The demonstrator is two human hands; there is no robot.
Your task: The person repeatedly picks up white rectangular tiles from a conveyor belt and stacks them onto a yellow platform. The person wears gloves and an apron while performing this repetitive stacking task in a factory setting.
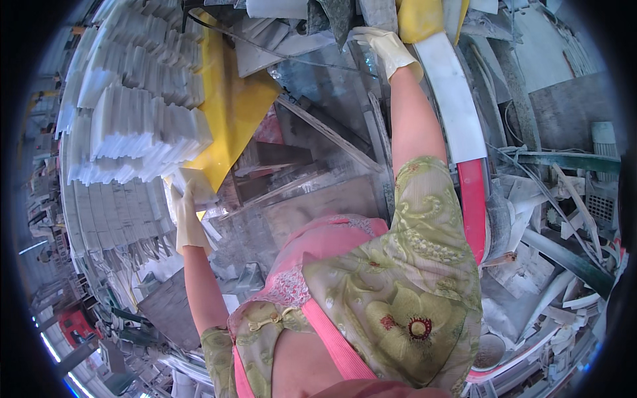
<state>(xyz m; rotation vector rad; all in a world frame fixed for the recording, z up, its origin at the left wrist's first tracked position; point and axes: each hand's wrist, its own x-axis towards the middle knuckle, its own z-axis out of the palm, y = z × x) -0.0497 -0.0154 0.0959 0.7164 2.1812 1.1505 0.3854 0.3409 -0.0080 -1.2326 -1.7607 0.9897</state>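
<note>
My left hand (188, 215), in a cream rubber glove, is closed on a white stone tile (196, 182) beside the lower end of the big tile stack (142, 126); part of its grip is hidden. Stretched far forward is my right hand (387, 50), in a matching glove, its fingers extended and nothing visible in them. It lies just below a grey-white stone piece (379, 14) and left of a yellow machine part (421, 20). A long white stone strip (452, 93) rests on a red belt (472, 205) to the right of that forearm.
A yellow sheet-metal guard (232, 113) stands between the stack and the pit of boards (318, 132). A thin dark cable (285, 56) crosses at the top. Stone offcuts and a green beam (564, 159) fill the right side.
</note>
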